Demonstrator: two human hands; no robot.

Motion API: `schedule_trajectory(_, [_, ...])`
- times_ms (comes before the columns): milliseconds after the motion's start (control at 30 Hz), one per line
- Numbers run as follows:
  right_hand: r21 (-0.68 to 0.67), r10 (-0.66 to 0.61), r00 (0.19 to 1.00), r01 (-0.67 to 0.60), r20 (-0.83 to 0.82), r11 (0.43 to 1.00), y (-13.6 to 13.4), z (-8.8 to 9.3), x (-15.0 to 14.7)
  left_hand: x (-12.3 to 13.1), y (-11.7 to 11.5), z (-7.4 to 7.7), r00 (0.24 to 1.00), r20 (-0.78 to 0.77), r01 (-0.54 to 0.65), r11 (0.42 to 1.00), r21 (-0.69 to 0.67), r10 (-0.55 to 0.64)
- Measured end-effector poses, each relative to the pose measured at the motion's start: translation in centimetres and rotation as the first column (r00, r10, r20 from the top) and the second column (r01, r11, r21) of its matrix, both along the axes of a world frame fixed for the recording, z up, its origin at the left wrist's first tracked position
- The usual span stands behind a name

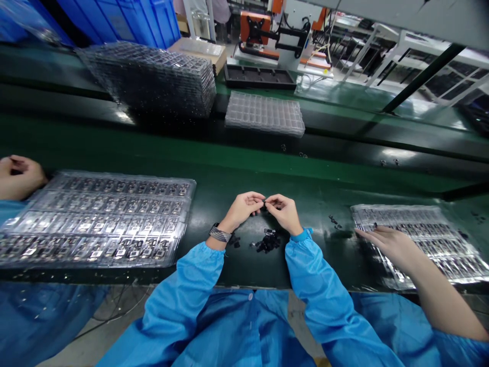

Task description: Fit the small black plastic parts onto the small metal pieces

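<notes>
My left hand (243, 208) and my right hand (284, 211) meet over the dark green bench, fingertips pinched together on one small black part (265, 203) held between them. Both arms wear blue sleeves, and a banded wristwatch (219, 233) sits on my left wrist. Just below my hands lies a little heap of small black parts (267, 240) on the bench top. A clear plastic tray (95, 219) filled with small components lies to my left.
A co-worker's bare hand (385, 242) rests on another clear tray (420, 239) at the right. Another person's hand (17, 176) shows at the far left. Stacked clear trays (153, 76), an empty cell tray (265, 113), blue crates and an orange machine stand behind.
</notes>
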State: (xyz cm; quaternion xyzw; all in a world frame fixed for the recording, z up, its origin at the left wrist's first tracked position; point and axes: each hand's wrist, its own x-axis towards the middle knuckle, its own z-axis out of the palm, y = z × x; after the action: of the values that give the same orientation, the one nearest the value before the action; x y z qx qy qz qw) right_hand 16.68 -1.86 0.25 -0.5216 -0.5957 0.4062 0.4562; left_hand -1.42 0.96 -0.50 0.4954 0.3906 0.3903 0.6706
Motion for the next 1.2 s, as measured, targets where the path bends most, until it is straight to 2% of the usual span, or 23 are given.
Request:
schedule_trajectory(367, [-0.002, 0.004, 1.000, -0.004, -0.026, 1.000, -0.06, -0.01, -0.02, -0.06, 0.07, -0.21, 1.000, 0.005, 0.002, 1.000, -0.011, -0.002])
schedule_trajectory(633, [-0.012, 0.009, 0.998, -0.009, -0.056, 1.000, -0.05, 0.08, -0.01, -0.01, 0.15, -0.33, 0.999, -0.027, 0.045, 0.999, -0.003, -0.045])
schedule_trajectory(867, [-0.022, 0.027, 0.999, -0.028, -0.043, 0.999, 0.04, 0.12, 0.10, -0.05, 0.08, -0.44, 0.992, -0.120, 0.045, 0.998, 0.040, -0.040])
schedule_trajectory(1200, [-0.081, 0.074, 0.981, -0.090, -0.180, 0.993, 0.03, 0.35, 0.49, -0.27, 0.12, 0.19, 0.990, -0.095, 0.101, 0.995, -0.004, -0.101])
